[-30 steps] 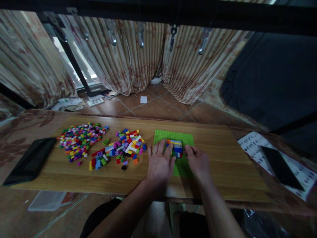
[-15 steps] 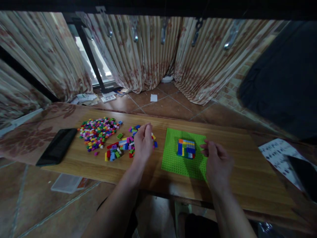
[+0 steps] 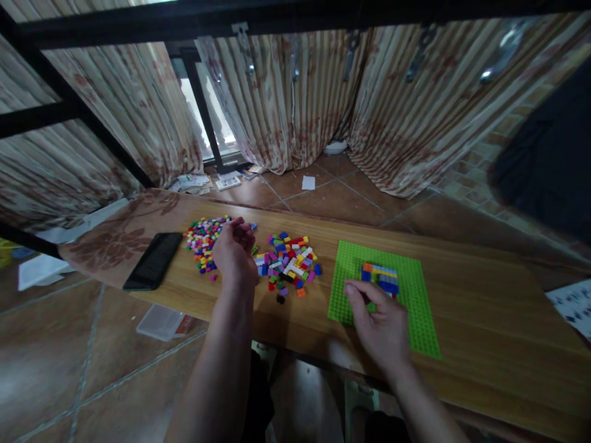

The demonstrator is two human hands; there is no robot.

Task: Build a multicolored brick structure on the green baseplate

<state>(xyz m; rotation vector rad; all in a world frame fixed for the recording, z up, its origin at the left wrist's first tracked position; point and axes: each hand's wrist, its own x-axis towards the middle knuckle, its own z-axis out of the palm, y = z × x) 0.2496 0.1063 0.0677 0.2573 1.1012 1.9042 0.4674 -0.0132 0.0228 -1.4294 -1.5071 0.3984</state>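
My left hand [image 3: 234, 253] hovers over the right side of a heap of tiny coloured bricks [image 3: 203, 239], its fingers loosely curled and apart, with nothing visible in them. To its right lies a looser pile of larger toy building bricks [image 3: 293, 261]. Over the green baseplate [image 3: 422, 329] is my right hand [image 3: 381, 323], thumb and forefinger pinched together; whatever they hold, if anything, is too small to make out. Behind that hand, a flat block of blue, yellow and orange bricks [image 3: 388, 280] sits on the baseplate, its near part hidden by the fingers.
A black phone or tablet [image 3: 154, 261] lies at the table's left end. A printed sheet [image 3: 572, 304] is at the right. On the floor are a clear plastic lid or tray [image 3: 160, 322] and papers [image 3: 191, 183]. Striped curtains [image 3: 277, 104] hang beyond the table [image 3: 484, 301].
The view has turned left. My left hand has moved left from the larger bricks to the tiny-brick heap. My right hand has come left from the baseplate's right edge to over its near part.
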